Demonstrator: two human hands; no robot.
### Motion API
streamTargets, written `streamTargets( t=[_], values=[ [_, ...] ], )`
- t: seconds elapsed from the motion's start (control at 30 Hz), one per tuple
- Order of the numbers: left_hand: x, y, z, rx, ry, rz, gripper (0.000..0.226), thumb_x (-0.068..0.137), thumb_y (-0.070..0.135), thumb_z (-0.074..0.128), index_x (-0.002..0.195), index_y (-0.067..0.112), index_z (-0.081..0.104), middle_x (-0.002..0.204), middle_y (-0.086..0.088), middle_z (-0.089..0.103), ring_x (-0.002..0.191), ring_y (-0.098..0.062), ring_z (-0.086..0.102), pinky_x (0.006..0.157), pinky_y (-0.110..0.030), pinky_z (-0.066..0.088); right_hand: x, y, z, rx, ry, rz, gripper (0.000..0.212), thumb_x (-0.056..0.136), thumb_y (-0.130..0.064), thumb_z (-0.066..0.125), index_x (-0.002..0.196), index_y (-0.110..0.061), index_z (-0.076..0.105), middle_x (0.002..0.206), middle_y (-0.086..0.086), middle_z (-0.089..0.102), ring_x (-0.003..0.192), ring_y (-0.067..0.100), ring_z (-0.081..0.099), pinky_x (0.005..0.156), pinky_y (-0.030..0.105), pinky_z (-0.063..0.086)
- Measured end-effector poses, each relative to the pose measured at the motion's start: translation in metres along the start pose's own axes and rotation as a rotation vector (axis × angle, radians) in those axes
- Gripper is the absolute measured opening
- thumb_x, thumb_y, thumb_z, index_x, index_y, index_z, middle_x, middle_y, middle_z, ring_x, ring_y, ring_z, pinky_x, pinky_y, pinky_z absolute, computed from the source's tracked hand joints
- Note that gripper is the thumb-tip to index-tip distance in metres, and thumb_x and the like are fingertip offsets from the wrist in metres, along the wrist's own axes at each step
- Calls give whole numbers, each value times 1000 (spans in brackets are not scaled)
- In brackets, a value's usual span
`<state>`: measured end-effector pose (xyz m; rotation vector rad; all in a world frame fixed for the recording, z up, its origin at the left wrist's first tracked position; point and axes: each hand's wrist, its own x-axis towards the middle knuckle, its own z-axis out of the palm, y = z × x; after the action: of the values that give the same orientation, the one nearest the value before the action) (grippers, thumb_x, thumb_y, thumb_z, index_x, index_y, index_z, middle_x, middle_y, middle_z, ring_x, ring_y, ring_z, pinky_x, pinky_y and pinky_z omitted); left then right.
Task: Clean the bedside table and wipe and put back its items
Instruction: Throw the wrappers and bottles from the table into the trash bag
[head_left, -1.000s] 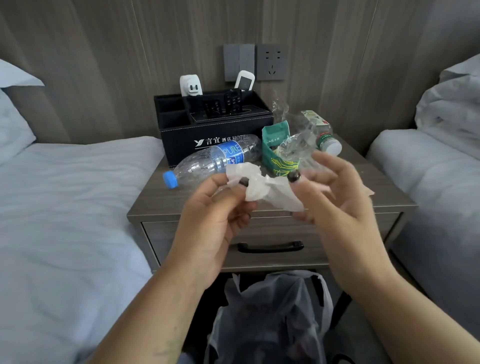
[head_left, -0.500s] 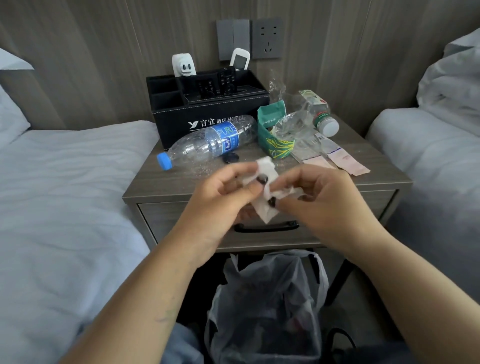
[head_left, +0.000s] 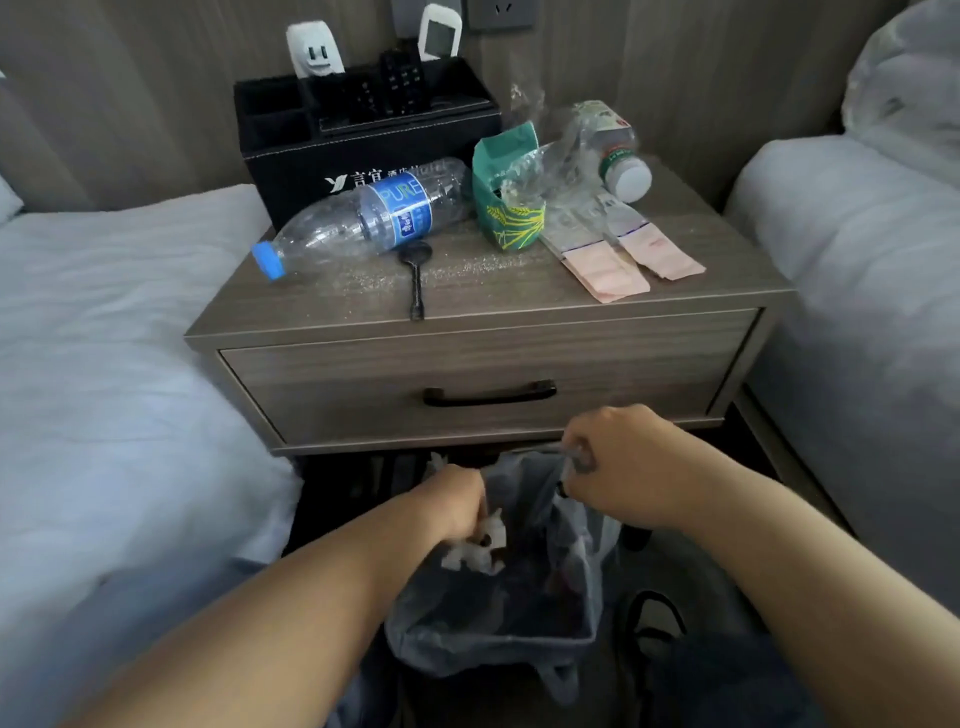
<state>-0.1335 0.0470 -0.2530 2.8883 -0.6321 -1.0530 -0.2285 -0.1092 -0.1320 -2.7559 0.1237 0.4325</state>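
Left hand (head_left: 457, 499) lowered into mouth of grey plastic bin liner bag (head_left: 498, 613) below the drawer; fingers curled round a crumpled white tissue (head_left: 480, 545), tissue inside the bag opening. Right hand (head_left: 618, 467) at bag's far rim; fingers pinching the plastic edge and holding it up, exact fingertip contact blurred, probably thumb against forefinger.

Grey wood-grain bedside tabletop (head_left: 498, 291) above single drawer with black bar handle (head_left: 488, 395); fine white specks scattered over the surface. Clear plastic water bottle with blue cap and blue label (head_left: 363, 218) lying on its side, cap toward left front corner, base against black leatherette organiser box with white lettering (head_left: 363, 135) at rear. Small black spoon-shaped item (head_left: 415, 275) lying just in front of bottle, handle toward front edge. Green printed paper packet (head_left: 506, 192) upright at centre, crumpled clear cellophane (head_left: 561, 171) beside and behind it; small white-capped bottle with green label (head_left: 621, 161) tipped on its side at rear right. Pink and white paper slips (head_left: 623, 254) flat near right front. White beds (head_left: 104, 338) on both sides.
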Motion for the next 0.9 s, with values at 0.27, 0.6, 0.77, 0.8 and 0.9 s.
streamTargets(
  t=[0.27,0.6,0.77,0.8,0.9],
  values=[
    [-60,10,-89,-171,131,85,39,95,36,56,70,8,67,65,0,69,61,-14,62,54,-20,42,8,2,-21,115,234,-26,22,82,-29,60,102,-20,62,100,2,64,93,28,62,83,40,55],
    [-95,-5,-184,-415,1105,-104,23,75,45,66,73,23,72,73,7,68,78,-17,62,70,-31,52,32,-40,-48,488,618,-54,17,84,-17,56,95,-22,68,86,-7,66,85,19,61,80,33,52],
    [-66,-14,-182,-191,960,-282,35,76,47,63,100,22,69,94,-3,65,85,-28,58,61,-31,37,54,-69,-40,525,671,-62,20,84,-18,56,99,-25,68,84,-9,65,86,20,63,81,37,54],
    [-67,-15,-180,-207,965,-271,31,81,41,62,104,22,67,100,-6,64,91,-30,59,64,-32,37,58,-73,-39,522,684,-68,21,83,-18,56,100,-25,68,85,-8,66,85,21,63,81,38,54],
    [-77,-16,-176,-284,1034,-193,36,87,25,60,122,17,55,114,-9,60,105,-32,57,69,-34,38,68,-85,-37,502,727,-91,23,83,-16,56,100,-26,68,82,-11,65,81,22,63,79,39,54]
  ],
)
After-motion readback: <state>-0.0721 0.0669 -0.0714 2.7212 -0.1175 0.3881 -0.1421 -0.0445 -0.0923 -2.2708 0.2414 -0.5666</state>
